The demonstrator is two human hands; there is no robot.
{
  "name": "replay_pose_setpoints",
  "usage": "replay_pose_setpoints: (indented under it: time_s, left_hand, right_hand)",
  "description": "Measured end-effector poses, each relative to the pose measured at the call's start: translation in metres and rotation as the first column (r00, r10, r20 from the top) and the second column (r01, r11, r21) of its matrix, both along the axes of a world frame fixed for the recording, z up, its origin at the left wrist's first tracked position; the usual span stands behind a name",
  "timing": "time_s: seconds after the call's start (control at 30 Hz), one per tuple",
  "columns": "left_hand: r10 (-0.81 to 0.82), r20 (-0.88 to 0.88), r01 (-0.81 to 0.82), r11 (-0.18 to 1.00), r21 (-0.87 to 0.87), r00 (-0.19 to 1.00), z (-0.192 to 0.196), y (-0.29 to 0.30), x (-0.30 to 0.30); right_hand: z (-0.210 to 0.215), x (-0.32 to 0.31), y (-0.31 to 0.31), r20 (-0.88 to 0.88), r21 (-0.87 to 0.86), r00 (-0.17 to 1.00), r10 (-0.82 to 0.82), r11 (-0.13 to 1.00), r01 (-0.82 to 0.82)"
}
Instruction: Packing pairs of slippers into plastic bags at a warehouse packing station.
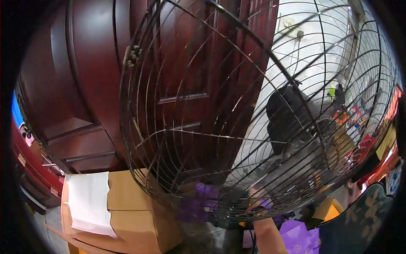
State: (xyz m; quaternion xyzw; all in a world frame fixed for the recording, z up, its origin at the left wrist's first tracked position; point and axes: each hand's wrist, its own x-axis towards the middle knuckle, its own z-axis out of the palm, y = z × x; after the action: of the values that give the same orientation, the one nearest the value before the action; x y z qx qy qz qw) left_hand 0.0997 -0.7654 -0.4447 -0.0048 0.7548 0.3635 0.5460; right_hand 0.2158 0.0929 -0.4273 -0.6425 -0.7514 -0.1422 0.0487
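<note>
Black wire fan guard (186,127), dark-red door (84,76)

I see a dark red wooden door (84,76) filling the left, and below it a brown cardboard box (131,220) with a white sheet (89,203) on its near side. A purple bag (298,239) sits low right (partly hidden). A white wall (304,55) carries a socket (292,25).

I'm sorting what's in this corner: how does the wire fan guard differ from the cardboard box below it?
The wire fan guard is a round, open cage of thin dark metal wires that you can see through; the cardboard box is square-edged, solid and tan, with a white sheet on its side. The guard is up close to the camera with a hand at its lower rim; the box sits low, untouched. Both stand before the dark red wooden door.
</note>
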Motion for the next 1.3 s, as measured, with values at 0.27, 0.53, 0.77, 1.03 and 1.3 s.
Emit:
replay_pose_setpoints:
  time_s: [0.27,0.53,0.77,1.03,1.3]
  left_hand:
    - [0.036,-0.010,-0.036,0.998,-0.044,0.999,0.006,-0.035,0.023]
    - [0.040,0.039,-0.033,0.986,-0.166,0.998,0.052,-0.107,0.065]
    - [0.092,0.044,-0.078,0.965,-0.252,0.995,0.084,-0.135,0.108]
    - [0.059,0.010,-0.055,0.978,-0.201,0.998,0.059,-0.136,0.095]
    - [0.051,-0.029,-0.054,0.993,-0.107,0.998,0.033,-0.108,0.083]
  right_hand:
    - [0.009,-0.032,-0.016,-0.102,-0.097,0.993,-0.057,0.994,0.047]
    - [-0.108,-0.032,0.018,0.016,0.725,0.931,-0.364,0.646,0.239]
    - [-0.085,-0.046,-0.048,0.296,0.913,0.756,-0.583,0.404,-0.046]
    - [-0.063,-0.022,-0.047,0.470,0.841,0.777,-0.419,0.480,-0.249]
    - [-0.073,-0.007,-0.015,0.652,0.750,0.659,-0.373,0.442,-0.492]
